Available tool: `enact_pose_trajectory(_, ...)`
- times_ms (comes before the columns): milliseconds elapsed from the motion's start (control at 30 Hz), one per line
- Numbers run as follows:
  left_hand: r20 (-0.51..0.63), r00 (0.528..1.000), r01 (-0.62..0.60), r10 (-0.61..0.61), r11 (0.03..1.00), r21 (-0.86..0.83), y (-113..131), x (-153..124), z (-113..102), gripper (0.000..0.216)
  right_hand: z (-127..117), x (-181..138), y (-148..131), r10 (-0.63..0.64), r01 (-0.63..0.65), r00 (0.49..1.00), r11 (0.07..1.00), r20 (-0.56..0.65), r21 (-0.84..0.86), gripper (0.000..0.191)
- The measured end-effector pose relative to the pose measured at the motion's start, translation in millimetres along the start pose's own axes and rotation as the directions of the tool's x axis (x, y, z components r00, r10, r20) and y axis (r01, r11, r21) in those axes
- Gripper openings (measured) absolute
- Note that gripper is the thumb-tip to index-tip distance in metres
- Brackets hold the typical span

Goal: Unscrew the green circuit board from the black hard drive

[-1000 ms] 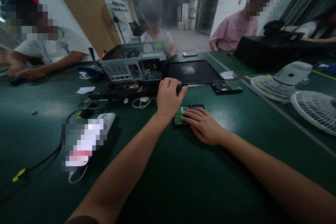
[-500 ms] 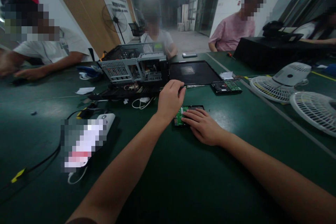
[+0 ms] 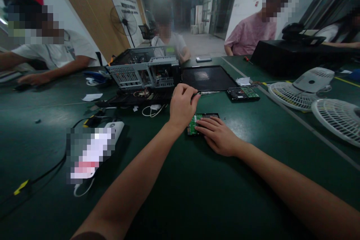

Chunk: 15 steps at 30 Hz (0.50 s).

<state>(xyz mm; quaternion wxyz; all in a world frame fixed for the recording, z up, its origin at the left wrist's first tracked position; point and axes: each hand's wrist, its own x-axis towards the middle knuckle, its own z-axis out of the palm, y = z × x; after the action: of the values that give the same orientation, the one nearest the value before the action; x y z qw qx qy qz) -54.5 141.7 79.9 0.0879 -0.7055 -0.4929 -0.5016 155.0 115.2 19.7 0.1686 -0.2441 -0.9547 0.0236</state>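
My left hand (image 3: 183, 107) is raised above the left side of a hard drive, thumb and fingers pinched together. What they pinch, if anything, is hidden behind the hand. On the green table lies the hard drive (image 3: 192, 127), its green circuit board facing up. My right hand (image 3: 221, 135) rests flat across the drive's right part with the fingers stretched out and covers much of it. Just beyond my left fingertips, a slim shiny item (image 3: 208, 92) lies on the table; its kind is unclear.
An opened computer case (image 3: 140, 77) stands beyond my left hand, beside a black side panel (image 3: 209, 77). A second hard drive (image 3: 243, 94) lies at right, near white fan parts (image 3: 292, 93). At left are a phone on a white power bank (image 3: 118, 129) and cables. Several people sit around.
My left hand has turned slightly at the wrist, its fingers still pinched. My right hand stays on the hard drive. The person at left has moved an arm.
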Motion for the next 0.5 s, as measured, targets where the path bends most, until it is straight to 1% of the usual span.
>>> enact_pose_trajectory(67,0.003,1.000,-0.005,0.005,1.000,0.012,0.2,-0.5,0.2,0.006,-0.2,0.2,-0.1,-0.003,0.003,1.000,1.000,-0.006,0.006,0.056)
enact_pose_trajectory(267,0.050,0.999,-0.016,0.017,1.000,-0.017,-1.1,-0.2,1.9,0.017,0.6,-0.2,0.3,0.004,-0.004,1.000,1.000,0.007,-0.001,0.053)
enact_pose_trajectory(367,0.063,0.997,-0.030,0.032,0.999,-0.030,-1.8,0.5,2.6,0.016,1.3,-0.5,0.9,0.004,-0.004,1.000,1.000,0.002,0.004,0.055)
enact_pose_trajectory(500,0.058,0.998,-0.009,0.011,0.999,-0.036,-2.7,-0.1,4.5,0.015,1.0,-0.3,0.9,0.002,-0.002,1.000,1.000,-0.004,0.009,0.056)
